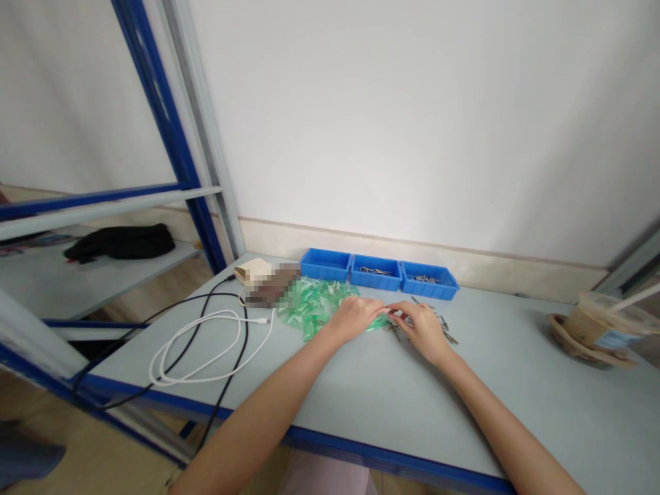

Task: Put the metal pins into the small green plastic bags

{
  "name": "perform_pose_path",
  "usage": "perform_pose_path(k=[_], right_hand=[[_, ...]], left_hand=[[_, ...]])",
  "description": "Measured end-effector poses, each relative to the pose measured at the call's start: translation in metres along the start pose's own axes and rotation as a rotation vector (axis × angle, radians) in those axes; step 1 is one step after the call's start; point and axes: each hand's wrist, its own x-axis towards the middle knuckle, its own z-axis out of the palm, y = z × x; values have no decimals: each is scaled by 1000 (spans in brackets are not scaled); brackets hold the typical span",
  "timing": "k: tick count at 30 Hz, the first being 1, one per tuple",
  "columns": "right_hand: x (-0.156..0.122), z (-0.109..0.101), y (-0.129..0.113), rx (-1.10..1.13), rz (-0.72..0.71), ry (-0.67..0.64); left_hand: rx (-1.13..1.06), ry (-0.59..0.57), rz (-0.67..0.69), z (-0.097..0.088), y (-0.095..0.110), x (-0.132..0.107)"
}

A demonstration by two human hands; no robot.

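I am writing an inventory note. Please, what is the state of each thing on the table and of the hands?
left hand: on the table, pinching a green piece
right hand: fingertips on the same piece
green packets: loose heap
metal pins: scattered
blue bins: in a row, two hold metal parts
white cable: coiled loosely
drink cup: upright, straw in

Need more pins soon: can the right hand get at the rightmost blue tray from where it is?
Probably yes: the right hand lies just short of the rightmost blue tray, open-topped, with only loose pins between.
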Motion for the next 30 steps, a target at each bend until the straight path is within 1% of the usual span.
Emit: perform_pose_path(k=[3,5,8,13,16,19,20,22,24,26,27,28,30], right_hand=[[-1,1,1,-74,-12,27],[-2,0,1,-89,-29,19],[-1,-3,0,-83,-40,-4],[-1,-4,-2,-50,-21,16],[-3,-1,-2,-86,-25,33],[2,0,1,-122,-13,41],[8,0,2,-124,-6,34],[28,-3,5,-117,23,14],[57,-9,8,-108,75,-7],[87,-16,9,-127,104,-46],[98,-18,9,-172,116,-32],[107,-21,9,-227,125,13],[110,-23,9,-330,127,134]], left_hand=[[-12,-1,26,1,2,0],[-13,-13,44,2,2,0],[16,-24,58,6,1,0],[-27,-4,74,7,-1,-1],[-53,-20,20,5,0,0],[-83,-26,-91,3,-3,1],[-92,-23,-140,3,-5,1],[-105,-19,-232,2,-11,1],[-103,-21,-294,1,-16,1],[-82,-30,-316,0,-18,1],[-67,-35,-313,0,-19,1],[-52,-41,-306,-1,-19,1],[-27,-49,-288,-1,-19,1]])
